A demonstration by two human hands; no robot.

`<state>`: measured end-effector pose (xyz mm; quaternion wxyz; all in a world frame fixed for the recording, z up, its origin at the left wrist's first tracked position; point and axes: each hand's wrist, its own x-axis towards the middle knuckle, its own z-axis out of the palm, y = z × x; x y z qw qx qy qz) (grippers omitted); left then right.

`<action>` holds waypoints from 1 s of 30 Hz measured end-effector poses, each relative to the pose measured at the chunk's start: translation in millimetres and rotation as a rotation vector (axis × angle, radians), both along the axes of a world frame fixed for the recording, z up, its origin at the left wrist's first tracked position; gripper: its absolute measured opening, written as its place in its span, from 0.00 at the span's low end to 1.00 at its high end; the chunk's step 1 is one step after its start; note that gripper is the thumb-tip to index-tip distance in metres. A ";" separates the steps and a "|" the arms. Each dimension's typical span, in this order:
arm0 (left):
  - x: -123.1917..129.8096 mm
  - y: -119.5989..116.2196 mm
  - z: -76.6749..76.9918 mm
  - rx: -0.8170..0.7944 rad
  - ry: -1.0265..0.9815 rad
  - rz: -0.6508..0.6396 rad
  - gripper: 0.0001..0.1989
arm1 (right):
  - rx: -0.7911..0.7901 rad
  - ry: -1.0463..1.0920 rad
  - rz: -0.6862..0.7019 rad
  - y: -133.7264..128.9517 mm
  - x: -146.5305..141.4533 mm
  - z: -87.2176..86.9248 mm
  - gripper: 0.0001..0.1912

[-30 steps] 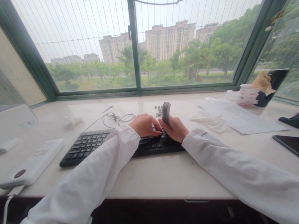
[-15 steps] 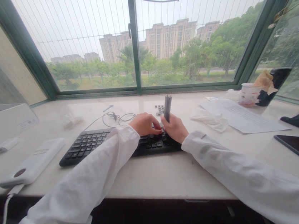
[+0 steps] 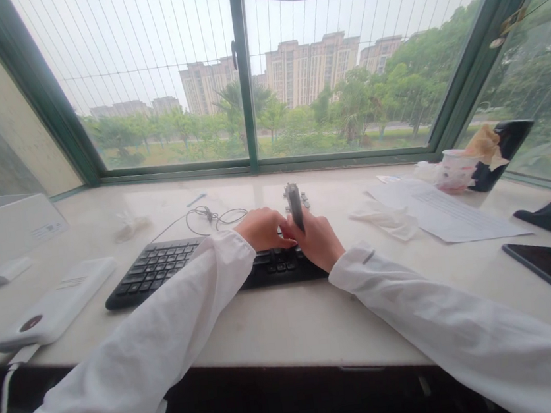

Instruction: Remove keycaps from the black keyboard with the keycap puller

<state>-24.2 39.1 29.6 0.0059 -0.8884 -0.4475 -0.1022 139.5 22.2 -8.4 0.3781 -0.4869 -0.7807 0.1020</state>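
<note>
My right hand [image 3: 318,240] grips the keycap puller [image 3: 295,204], now tipped in toward my left hand [image 3: 261,230]. Its curled fingers [image 3: 284,240] sit on the keyboard [image 3: 156,268]; I can't tell if they pinch anything.

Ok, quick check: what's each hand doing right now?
Left hand: curled over the keyboard, can't tell if it holds anything.
Right hand: closed, holding a grey tool.
</note>
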 end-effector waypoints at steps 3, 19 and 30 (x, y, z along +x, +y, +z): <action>1.0 -0.1 -0.4 0.022 0.034 0.028 0.11 | -0.011 -0.028 0.043 -4.4 -0.8 3.5 0.13; -3.1 1.3 -3.0 -0.056 -0.108 -0.037 0.09 | -0.160 0.128 -0.117 17.5 3.4 0.7 0.15; -1.7 -0.7 -1.2 0.009 -0.142 -0.066 0.09 | 0.020 0.041 -0.092 12.4 5.4 9.1 0.16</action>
